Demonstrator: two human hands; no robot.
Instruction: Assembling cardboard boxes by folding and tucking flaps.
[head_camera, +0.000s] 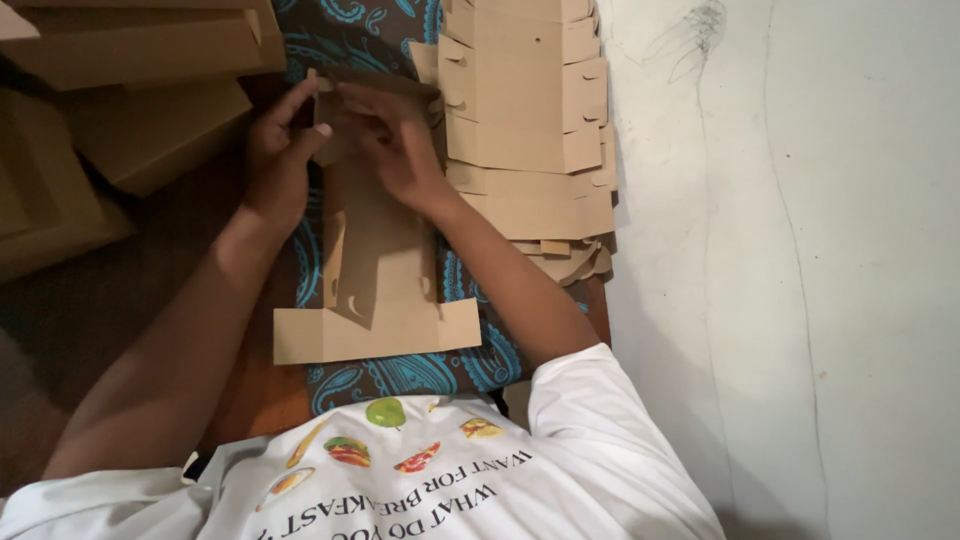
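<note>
Left hand: fingers pinched on the far left flap of the box blank, at eleven o'clock from centre.
Right hand: fingers pressed down on the same far edge, just beside the left hand.
Box blank: flat brown cardboard, partly folded, lying on the patterned cloth between the forearms.
Stack of flat blanks: brown, at one o'clock, touching the white wall.
Folded boxes: brown, at ten o'clock.
</note>
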